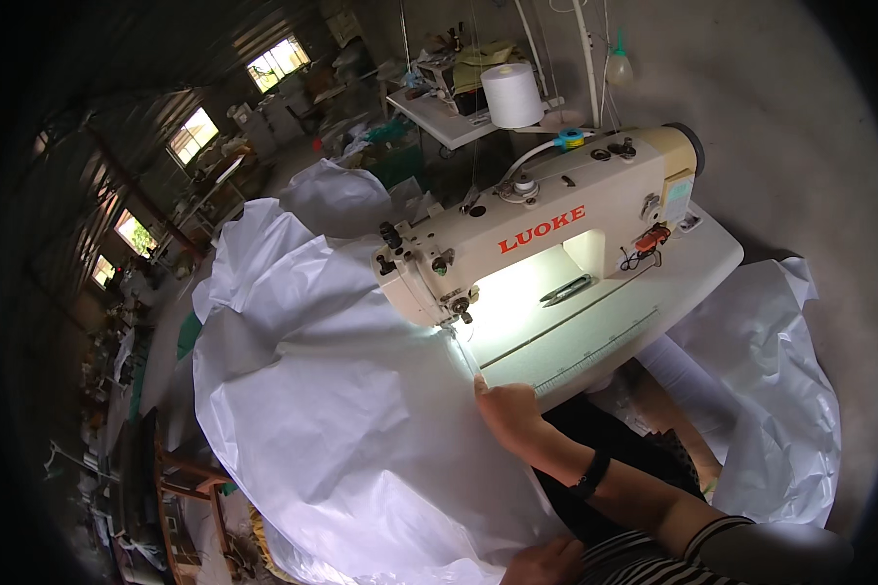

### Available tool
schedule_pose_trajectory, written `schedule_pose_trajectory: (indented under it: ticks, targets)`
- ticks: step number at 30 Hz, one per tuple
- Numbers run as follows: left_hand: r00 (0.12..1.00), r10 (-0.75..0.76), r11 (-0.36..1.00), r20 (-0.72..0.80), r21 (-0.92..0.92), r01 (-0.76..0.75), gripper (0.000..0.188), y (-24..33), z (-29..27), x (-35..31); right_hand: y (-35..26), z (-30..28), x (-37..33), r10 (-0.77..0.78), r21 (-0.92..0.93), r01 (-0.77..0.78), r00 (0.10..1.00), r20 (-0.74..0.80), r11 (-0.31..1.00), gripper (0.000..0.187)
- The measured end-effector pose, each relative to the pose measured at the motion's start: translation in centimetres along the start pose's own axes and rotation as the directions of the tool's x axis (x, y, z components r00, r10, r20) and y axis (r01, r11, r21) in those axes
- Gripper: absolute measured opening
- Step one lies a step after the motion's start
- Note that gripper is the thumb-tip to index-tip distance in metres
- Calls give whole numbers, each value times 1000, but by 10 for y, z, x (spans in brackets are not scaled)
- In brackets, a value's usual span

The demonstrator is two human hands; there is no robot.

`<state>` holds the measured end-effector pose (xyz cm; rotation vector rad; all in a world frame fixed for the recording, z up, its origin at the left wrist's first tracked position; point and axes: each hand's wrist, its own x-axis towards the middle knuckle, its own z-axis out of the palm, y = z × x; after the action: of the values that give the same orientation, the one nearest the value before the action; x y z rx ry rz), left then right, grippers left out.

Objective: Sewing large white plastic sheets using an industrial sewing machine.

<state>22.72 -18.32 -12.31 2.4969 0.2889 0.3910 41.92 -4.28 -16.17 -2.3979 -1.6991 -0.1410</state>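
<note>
A large, crinkled white plastic-like sheet (361, 409) spreads over the left side of the sewing machine (546, 216) and hangs down toward my lap. Its right edge runs up to the lit needle area, under the presser foot (453, 322). Just in front of the needle, my right hand (509, 408) pinches that edge with thumb and finger. My left hand (544, 563), partly cut off at the lower border, is curled on the sheet's near edge. The fingers of this hand show only in part.
A pair of thread snips (567, 291) lies on the machine bed. Behind stands a white thread cone (512, 96). More white sheeting (766, 390) hangs at the right, against a grey wall. A wooden stool (190, 478) stands at the lower left.
</note>
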Motion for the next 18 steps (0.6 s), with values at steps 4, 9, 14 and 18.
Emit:
schedule_pose_trajectory:
  ticks: [4, 9, 14, 18]
  targets:
    - [997, -71, 990, -24, 122, 74, 16, -23, -11, 6, 1, -10, 18, -101, -31, 104, 991, 89, 994, 51]
    - [993, -45, 983, -109, 174, 64, 17, -55, -18, 36, 13, 14, 41, -47, 80, 44, 998, 36, 996, 50]
    - [987, -54, 983, -153, 165, 80, 14, -59, -26, 54, 6, 13, 40, -77, -5, 77, 996, 50, 997, 51]
    - [998, -12, 959, -59, 283, 29, 18, -71, -25, 57, 7, 8, 52, -59, -50, 63, 995, 78, 997, 52]
